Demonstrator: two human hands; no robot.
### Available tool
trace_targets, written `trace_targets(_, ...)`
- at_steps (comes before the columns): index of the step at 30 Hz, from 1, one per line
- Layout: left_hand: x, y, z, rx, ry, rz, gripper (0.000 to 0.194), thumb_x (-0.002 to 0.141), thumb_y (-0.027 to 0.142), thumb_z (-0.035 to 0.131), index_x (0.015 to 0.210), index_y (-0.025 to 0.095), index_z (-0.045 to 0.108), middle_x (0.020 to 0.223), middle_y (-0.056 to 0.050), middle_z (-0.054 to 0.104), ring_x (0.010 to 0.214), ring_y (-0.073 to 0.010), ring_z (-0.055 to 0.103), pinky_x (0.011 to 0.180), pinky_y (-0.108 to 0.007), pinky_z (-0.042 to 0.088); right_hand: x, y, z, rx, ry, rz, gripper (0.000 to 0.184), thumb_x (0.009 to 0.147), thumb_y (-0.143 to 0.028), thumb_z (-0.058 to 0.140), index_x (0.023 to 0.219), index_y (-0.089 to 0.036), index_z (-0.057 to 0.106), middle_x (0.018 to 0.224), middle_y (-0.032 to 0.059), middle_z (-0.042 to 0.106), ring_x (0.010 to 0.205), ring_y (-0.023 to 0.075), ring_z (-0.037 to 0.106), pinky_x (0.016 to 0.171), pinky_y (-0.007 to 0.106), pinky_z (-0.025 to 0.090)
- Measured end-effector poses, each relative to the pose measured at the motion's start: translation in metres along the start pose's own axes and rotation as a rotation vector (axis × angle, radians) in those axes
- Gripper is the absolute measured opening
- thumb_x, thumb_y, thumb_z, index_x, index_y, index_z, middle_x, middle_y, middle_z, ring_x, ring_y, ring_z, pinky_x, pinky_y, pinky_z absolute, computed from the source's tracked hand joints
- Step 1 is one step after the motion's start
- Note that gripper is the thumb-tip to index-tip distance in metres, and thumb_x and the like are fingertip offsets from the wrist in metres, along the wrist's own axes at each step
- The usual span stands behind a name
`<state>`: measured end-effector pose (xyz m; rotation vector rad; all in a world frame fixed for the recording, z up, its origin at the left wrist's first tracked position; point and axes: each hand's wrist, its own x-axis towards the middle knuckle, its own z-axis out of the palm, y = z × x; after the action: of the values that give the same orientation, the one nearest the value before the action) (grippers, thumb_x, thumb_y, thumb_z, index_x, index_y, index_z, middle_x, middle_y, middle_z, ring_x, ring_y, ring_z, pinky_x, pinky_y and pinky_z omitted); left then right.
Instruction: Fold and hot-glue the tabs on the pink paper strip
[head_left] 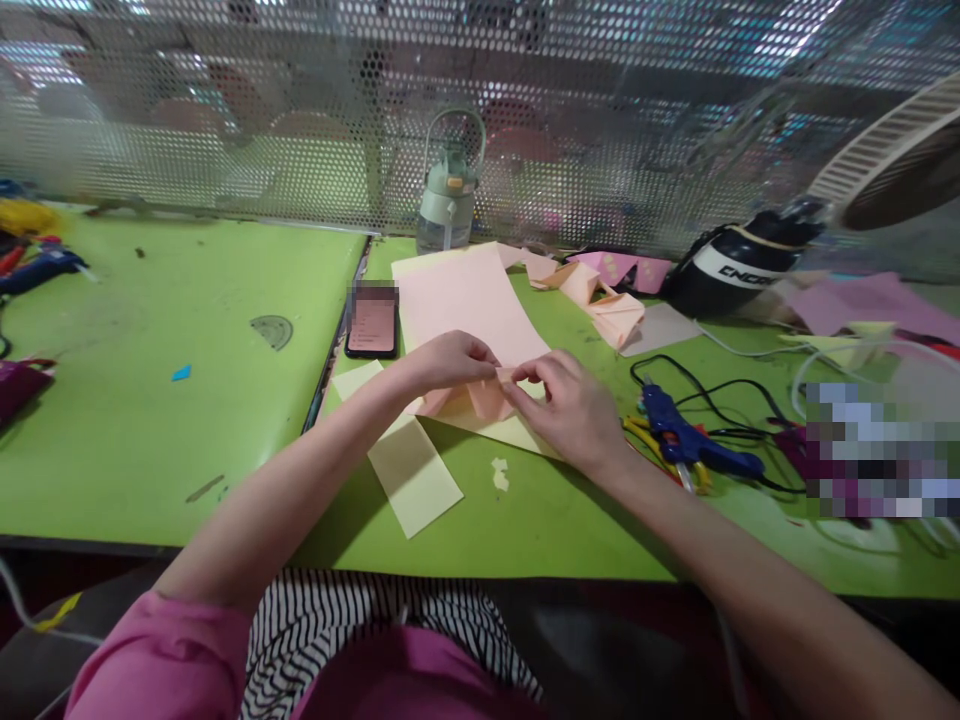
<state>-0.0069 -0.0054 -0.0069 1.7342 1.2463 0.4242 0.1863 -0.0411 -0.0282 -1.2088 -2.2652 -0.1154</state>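
Pinched between my two hands is a folded peach paper piece (487,400), its zigzag folds hanging below the fingers. My left hand (454,362) grips its top edge from the left, fingers pressed together. On the other side my right hand (574,410) pinches the same paper between thumb and index finger. Under and behind them lies a large pale pink sheet (469,300). A pale yellow sheet (525,432) shows beneath the folded piece. Toward me rests a pale yellow strip (416,475), with small yellow scraps (500,474) beside it.
A phone (373,320) lies left of the sheets, a green-topped bottle (448,195) behind. Folded peach paper (592,295) sits at the back. On the right are a blue glue gun (694,435), cables, a black bottle (739,262) and a fan (900,160). A protractor (271,331) lies left.
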Motion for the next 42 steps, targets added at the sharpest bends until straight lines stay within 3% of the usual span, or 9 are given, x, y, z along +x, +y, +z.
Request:
trace_targets(9, -0.0013, 0.0013, 0.0023, -0.008, 0.026, 0.018, 0.026, 0.076, 0.03, 0.057, 0.089, 0.013, 0.072, 0.089, -0.007, 0.07, 0.076, -0.0163, 0.061, 0.06, -0.024, 0.042, -0.0008, -0.001, 0.0035, -0.106, 0.048, -0.073, 0.025, 0.094, -0.037, 0.053, 0.087, -0.016, 0.065, 0.084, 0.0065, 0.066, 0.073, 0.0168, 0.061, 0.056, 0.027, 0.043)
trace_targets(24, 0.0017, -0.0001, 0.0046, -0.046, 0.049, 0.008, 0.021, 0.076, 0.025, 0.058, 0.086, 0.013, 0.071, 0.085, -0.006, 0.07, 0.071, -0.0131, 0.058, 0.06, -0.022, 0.041, -0.0007, -0.0073, 0.0009, -0.363, 0.093, -0.242, 0.021, 0.094, -0.027, 0.051, 0.082, -0.014, 0.062, 0.078, 0.0067, 0.062, 0.067, 0.0149, 0.053, 0.055, 0.026, 0.035)
trace_targets(29, 0.0023, -0.0012, 0.0047, -0.06, 0.035, 0.019, 0.021, 0.076, 0.024, 0.057, 0.086, 0.013, 0.072, 0.085, -0.006, 0.071, 0.071, -0.0134, 0.059, 0.059, -0.022, 0.04, -0.0008, -0.0066, 0.0027, -0.355, 0.069, -0.214, 0.021, 0.094, -0.025, 0.048, 0.08, -0.016, 0.06, 0.076, 0.0058, 0.061, 0.065, 0.0149, 0.05, 0.052, 0.027, 0.031)
trace_targets(35, -0.0003, 0.0019, 0.0039, -0.064, 0.027, 0.011, 0.02, 0.077, 0.022, 0.057, 0.087, 0.012, 0.071, 0.085, -0.005, 0.07, 0.069, -0.012, 0.057, 0.061, -0.023, 0.041, -0.0002, 0.0004, 0.0044, -0.132, 0.044, -0.06, 0.012, 0.09, -0.026, 0.052, 0.08, -0.019, 0.057, 0.078, 0.0048, 0.061, 0.068, 0.016, 0.054, 0.053, 0.026, 0.035)
trace_targets(42, -0.0038, 0.0069, 0.0028, -0.062, 0.029, 0.001, 0.02, 0.077, 0.021, 0.058, 0.088, 0.012, 0.072, 0.085, -0.005, 0.07, 0.069, -0.0118, 0.056, 0.062, -0.023, 0.041, 0.0014, 0.0012, 0.003, -0.01, 0.023, 0.049, 0.011, 0.087, -0.027, 0.054, 0.079, -0.02, 0.056, 0.075, 0.0026, 0.059, 0.057, 0.0136, 0.05, 0.053, 0.027, 0.038)
